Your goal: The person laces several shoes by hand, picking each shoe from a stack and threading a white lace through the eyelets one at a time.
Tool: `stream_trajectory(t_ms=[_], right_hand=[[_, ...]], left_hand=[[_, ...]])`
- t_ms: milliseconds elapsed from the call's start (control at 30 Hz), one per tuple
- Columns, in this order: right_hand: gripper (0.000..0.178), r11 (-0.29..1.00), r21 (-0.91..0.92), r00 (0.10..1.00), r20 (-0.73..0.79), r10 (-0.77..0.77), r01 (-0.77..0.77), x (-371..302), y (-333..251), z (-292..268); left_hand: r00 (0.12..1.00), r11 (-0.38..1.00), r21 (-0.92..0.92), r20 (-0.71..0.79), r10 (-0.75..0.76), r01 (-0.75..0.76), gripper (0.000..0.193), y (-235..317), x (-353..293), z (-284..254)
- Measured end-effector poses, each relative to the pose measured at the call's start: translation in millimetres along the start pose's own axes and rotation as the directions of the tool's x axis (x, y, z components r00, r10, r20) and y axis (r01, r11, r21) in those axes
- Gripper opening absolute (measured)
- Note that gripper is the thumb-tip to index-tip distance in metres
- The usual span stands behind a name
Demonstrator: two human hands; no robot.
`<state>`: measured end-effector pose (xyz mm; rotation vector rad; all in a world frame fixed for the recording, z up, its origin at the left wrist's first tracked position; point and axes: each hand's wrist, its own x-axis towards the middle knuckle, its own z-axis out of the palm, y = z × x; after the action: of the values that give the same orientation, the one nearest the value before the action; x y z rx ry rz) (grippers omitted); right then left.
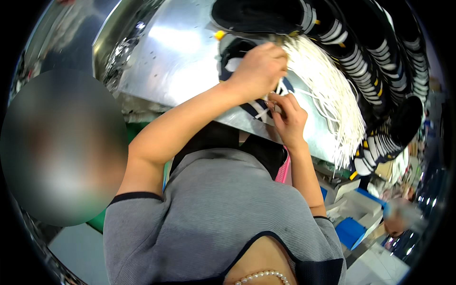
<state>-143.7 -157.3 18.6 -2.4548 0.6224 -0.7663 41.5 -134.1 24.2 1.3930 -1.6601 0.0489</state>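
Note:
A navy shoe with white parts lies near the front edge of the metal table, partly covered by my hands. Over its upper is my left hand, its fingers curled together; whatever they grip is hidden. My right hand is closer to the table edge, with thumb and fingertips pinched on a thin white shoelace at the shoe's near side. Just right of both hands spreads a large bundle of loose white shoelaces.
Rows of stacked dark shoes with white and yellow edges line the table's far and right sides. A shiny metal table extends left. Blue and grey bins stand low at right. Another person is at the far right.

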Motion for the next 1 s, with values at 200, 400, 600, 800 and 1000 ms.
stream_trajectory(t_ms=[200,400,600,800,1000], right_hand=[[0.027,0.997,0.069,0.996,-0.083,-0.028,0.034,-19,9,-10],[0.021,0.649,0.592,0.809,0.007,0.588,-0.477,-4,-15,-19],[0.012,0.351,0.771,0.716,0.189,0.672,-0.532,12,1,-15],[0.013,0.407,0.781,0.782,0.161,0.603,-0.474,13,5,-6],[0.016,0.277,0.846,0.731,0.179,0.658,-0.456,8,7,-12]], left_hand=[[0.999,0.999,-0.047,0.049,-0.007,0.009,0.011,3,5,0],[0.983,0.995,-0.097,0.183,0.016,0.001,0.009,14,11,-16],[0.975,0.993,-0.12,0.223,0.019,0.008,0.009,17,14,-19],[0.973,0.996,-0.086,0.227,0.046,-0.027,0.012,15,10,-15],[0.98,0.995,0.083,0.181,-0.078,0.064,0.023,23,-10,-52]])
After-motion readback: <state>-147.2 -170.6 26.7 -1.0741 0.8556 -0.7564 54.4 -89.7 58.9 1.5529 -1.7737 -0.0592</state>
